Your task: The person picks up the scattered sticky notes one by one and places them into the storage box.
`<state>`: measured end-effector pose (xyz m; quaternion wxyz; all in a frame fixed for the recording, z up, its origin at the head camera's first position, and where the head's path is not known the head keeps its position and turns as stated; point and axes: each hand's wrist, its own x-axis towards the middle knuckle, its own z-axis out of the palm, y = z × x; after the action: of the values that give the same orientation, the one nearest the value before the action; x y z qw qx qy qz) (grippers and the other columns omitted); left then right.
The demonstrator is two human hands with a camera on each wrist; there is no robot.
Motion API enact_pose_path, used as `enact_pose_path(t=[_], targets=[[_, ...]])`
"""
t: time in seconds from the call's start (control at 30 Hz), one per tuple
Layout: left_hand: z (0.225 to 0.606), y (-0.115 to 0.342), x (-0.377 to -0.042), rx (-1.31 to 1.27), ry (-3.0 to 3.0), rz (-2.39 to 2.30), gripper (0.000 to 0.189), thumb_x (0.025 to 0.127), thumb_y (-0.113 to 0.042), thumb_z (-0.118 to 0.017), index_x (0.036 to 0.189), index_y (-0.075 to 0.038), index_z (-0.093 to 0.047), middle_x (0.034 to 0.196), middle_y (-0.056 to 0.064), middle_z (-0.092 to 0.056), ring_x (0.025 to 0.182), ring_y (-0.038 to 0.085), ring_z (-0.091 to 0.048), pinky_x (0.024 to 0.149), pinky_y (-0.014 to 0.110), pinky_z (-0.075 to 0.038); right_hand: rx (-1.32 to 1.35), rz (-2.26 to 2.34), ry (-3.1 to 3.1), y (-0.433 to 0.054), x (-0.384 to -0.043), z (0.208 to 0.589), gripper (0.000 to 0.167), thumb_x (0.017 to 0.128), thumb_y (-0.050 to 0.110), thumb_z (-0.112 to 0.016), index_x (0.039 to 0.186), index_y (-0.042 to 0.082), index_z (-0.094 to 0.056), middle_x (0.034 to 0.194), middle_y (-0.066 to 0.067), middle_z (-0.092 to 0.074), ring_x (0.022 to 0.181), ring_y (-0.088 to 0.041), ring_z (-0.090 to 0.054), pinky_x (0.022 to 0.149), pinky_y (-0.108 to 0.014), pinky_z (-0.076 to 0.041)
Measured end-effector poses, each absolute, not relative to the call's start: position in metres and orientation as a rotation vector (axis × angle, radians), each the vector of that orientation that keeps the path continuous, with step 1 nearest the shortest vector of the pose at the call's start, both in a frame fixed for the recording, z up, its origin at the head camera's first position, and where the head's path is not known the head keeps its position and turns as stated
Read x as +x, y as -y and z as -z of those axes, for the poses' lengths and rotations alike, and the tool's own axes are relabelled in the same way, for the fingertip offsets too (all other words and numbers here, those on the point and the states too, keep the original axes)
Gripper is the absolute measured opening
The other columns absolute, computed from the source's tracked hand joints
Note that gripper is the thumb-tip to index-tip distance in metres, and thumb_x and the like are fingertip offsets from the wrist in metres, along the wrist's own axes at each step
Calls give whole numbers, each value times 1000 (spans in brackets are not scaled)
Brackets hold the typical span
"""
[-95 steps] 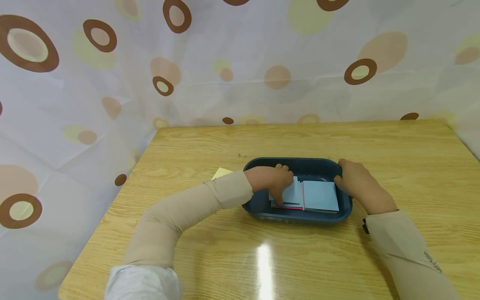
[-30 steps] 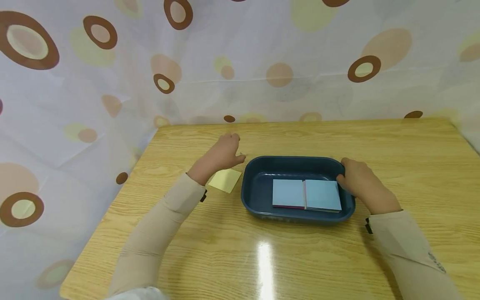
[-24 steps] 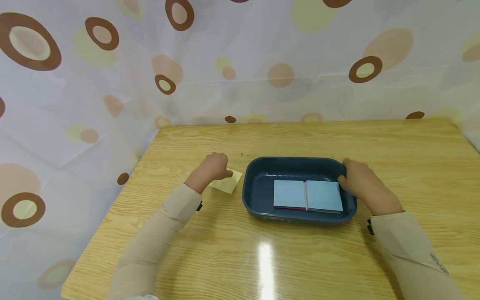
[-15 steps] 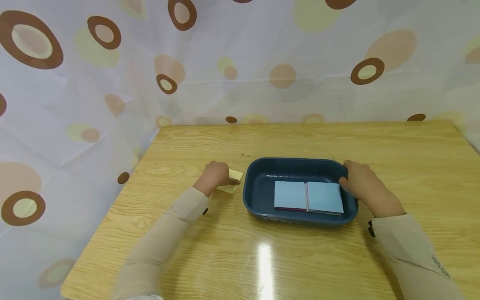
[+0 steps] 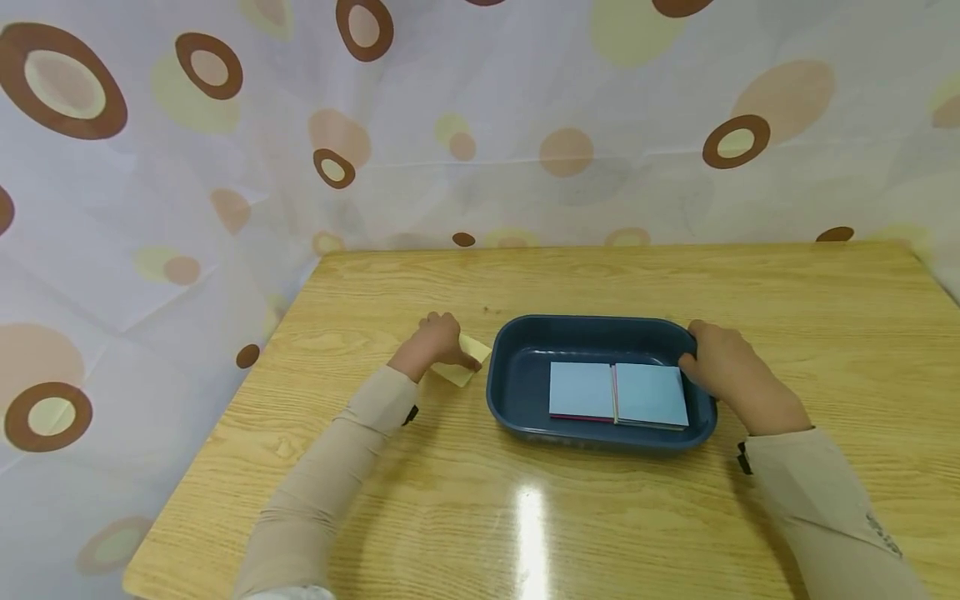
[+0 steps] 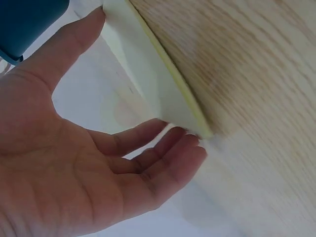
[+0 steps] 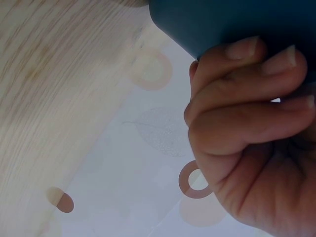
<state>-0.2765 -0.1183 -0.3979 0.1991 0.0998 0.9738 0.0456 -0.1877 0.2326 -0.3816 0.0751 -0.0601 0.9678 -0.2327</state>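
On the left of the table, my left hand (image 5: pixel 438 340) holds a pale yellow pad of square paper (image 5: pixel 473 348). In the left wrist view the thumb is at one end of the yellow pad (image 6: pixel 143 64) and the curled fingertips are at the other; the pad looks tilted. My right hand (image 5: pixel 727 367) grips the right end of a dark blue oval-cornered basin (image 5: pixel 521 392), fingers curled against its outer wall in the right wrist view. Two light blue paper stacks (image 5: pixel 581 390) lie side by side inside the basin, with pink edges showing beneath and between them.
The wood-grain table (image 5: pixel 637 517) reaches back to a white curtain (image 5: pixel 480 108) with brown and yellow circles. The curtain also runs along the left side. A bright light reflection shows on the near tabletop.
The left hand came out of the basin, leaving a light blue stack there, then moved left and down onto the yellow pad, which now tilts slightly. The right hand stayed on the basin.
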Motion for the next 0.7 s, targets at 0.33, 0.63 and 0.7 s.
enact_pose_path(t=[0.33, 0.63, 0.7], targets=[[400, 117, -271, 282, -2793, -224, 77, 76, -37, -81, 125, 7, -41, 117, 22, -42, 108, 35, -42, 92, 47, -41, -181, 697, -2903, -232, -188, 383, 31, 89, -1, -51, 110, -23, -44, 95, -38, -56, 64, -30, -58, 51, -35, -49], [395, 121, -271, 360, -2760, -143, 49, 76, -36, -81, 95, 1, -56, 102, 14, -38, 98, 29, -34, 79, 36, -35, -176, 689, -2903, -232, -188, 382, 31, 89, -1, -51, 110, -23, -44, 94, -38, -56, 64, -30, -57, 51, -35, -48], [393, 121, -272, 368, -2739, -139, 48, 76, -36, -82, 94, 1, -57, 102, 14, -38, 98, 28, -33, 77, 34, -36, -180, 690, -2906, -232, -188, 382, 32, 89, -1, -51, 111, -23, -43, 94, -38, -56, 64, -30, -57, 52, -35, -48]])
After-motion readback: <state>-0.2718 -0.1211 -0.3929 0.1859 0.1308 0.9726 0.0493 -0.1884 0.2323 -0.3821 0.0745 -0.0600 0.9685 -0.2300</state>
